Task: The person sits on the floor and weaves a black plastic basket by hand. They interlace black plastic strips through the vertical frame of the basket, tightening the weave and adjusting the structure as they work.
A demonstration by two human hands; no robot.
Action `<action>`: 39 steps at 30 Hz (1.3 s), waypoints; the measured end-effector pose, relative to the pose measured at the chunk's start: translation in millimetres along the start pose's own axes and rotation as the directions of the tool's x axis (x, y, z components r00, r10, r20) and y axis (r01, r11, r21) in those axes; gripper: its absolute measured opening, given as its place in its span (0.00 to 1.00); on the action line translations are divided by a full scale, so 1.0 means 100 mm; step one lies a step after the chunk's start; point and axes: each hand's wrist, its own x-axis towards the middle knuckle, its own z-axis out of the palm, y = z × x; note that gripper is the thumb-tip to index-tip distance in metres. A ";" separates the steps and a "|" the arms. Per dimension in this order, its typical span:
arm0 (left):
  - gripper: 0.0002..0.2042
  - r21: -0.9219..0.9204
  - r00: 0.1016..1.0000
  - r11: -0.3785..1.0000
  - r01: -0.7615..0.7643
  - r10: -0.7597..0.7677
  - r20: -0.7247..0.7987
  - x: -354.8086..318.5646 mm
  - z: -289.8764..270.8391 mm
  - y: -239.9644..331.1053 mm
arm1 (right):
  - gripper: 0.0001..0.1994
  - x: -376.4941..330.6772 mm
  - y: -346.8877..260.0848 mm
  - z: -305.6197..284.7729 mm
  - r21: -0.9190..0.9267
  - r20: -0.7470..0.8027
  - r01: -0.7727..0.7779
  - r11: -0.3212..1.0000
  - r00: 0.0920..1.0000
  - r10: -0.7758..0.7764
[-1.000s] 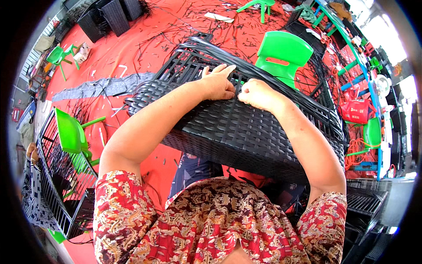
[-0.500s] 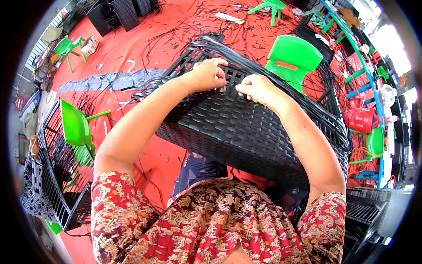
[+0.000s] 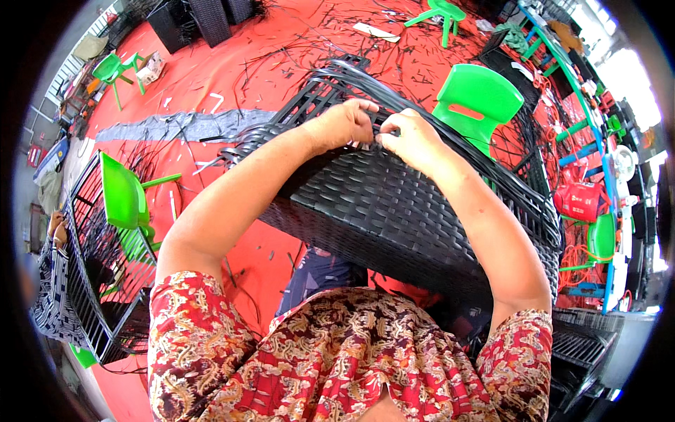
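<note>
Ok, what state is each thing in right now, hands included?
Black woven wicker frame: near side woven, far end open bars with loose strands.
Left hand: pinching strands at the weave's edge.
Right hand: pinching strands beside it.
Green plastic chair: upright.

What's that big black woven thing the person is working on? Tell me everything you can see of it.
The black woven frame is a large boxy piece, like wicker furniture, its near face tightly plaited from flat, plastic-looking black strips. Its far part is still an open lattice with loose strips arching over it. It stands tilted on the red floor in front of the person. The left hand and right hand rest on its upper edge, fingers pinching strips where the weave ends.
</note>
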 end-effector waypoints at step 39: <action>0.09 0.739 0.934 0.610 0.285 -0.351 -0.071 -0.42 -0.71 -0.25 | 0.13 0.79 -0.32 0.55 0.185 0.442 -0.203 0.962 0.891 0.104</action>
